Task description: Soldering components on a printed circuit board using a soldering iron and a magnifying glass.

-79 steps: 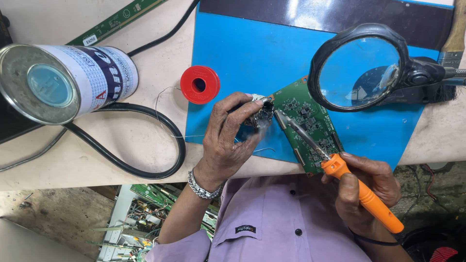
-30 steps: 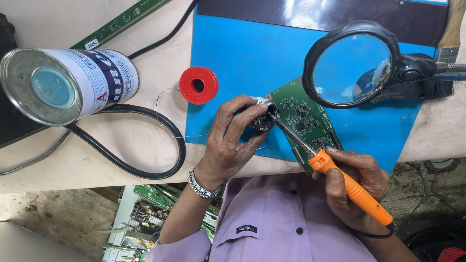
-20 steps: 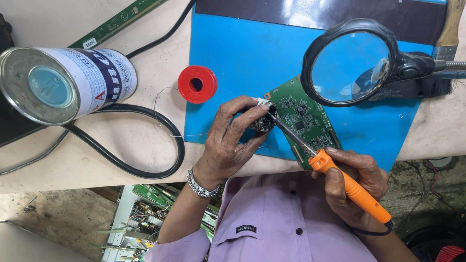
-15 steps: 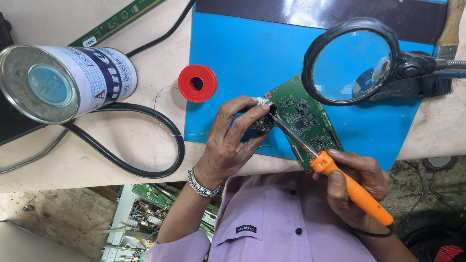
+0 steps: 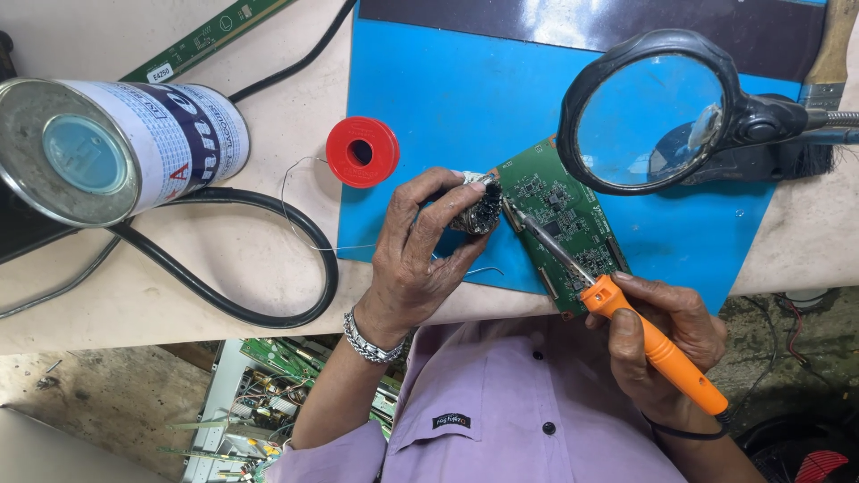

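Note:
A green circuit board [image 5: 565, 215] lies tilted on the blue mat [image 5: 465, 98] at the table's near edge. My right hand [image 5: 667, 335] grips an orange-handled soldering iron [image 5: 626, 317], its metal tip touching the board's left corner. My left hand [image 5: 416, 255] pinches a small dark, crusted metal lump [image 5: 479, 210] beside that corner, right next to the iron's tip. A thin solder wire [image 5: 300, 228] runs from the red spool [image 5: 362, 151] towards my left hand.
A black-framed magnifying glass [image 5: 651, 111] hovers over the mat's right side. A metal can [image 5: 107, 148] lies on its side at left, with a thick black cable [image 5: 259, 313] looping beneath it. A brush [image 5: 828, 54] sits top right. More circuit boards [image 5: 268, 394] lie under the table.
The iron's tip has slid up the board from its middle to the left corner by my left hand. My left hand keeps its grip in the same place.

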